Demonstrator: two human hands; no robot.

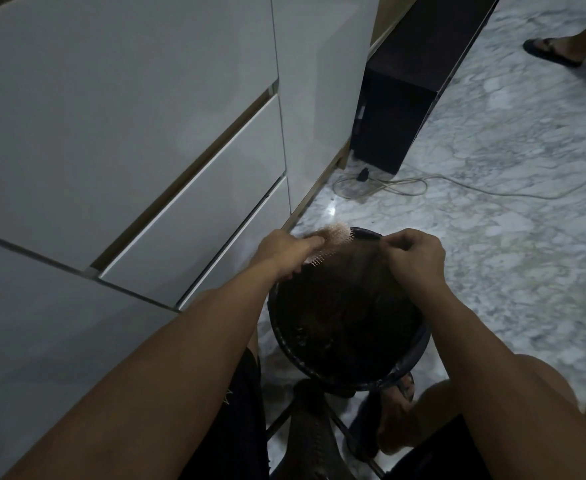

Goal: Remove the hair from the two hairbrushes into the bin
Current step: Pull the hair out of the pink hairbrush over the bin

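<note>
While the dark bin [348,317] fills the lower centre of the frame, the left hand [284,252] grips the pale hairbrush [333,239] over its far rim, long axis running toward the upper right. The right hand [414,254], just right of the brush head, is pinched closed, probably on hair too fine to see.

- No words, numbers, brand names or signs can be read anywhere.
- No label is seen on the round dark plastic bin [348,382].
- Nothing is written on the flat white cupboard drawers [194,216].
</note>
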